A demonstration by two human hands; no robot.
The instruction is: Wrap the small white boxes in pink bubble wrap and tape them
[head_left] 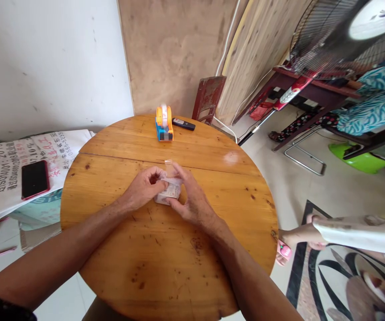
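Note:
A small white box (171,191) in clear, crinkled plastic wrap sits on the round wooden table (138,249). My left hand (147,185) is closed at its left side, thumb and fingers pinching the wrap near the top. From the right, my right hand (192,196) curves around the box, its thumb against the near side and its fingers at the far side. A short piece of clear tape (169,166) sticks up by the right fingertips. Beyond the hands stands an orange and blue tape dispenser (164,125) with a roll in it.
A black remote-like object (183,124) lies beside the dispenser. To the left, a phone (35,179) rests on printed white sacking (61,147). A wooden chair (209,96) stands behind the table. At right are a standing fan (292,93), a seated person, and another person's hand.

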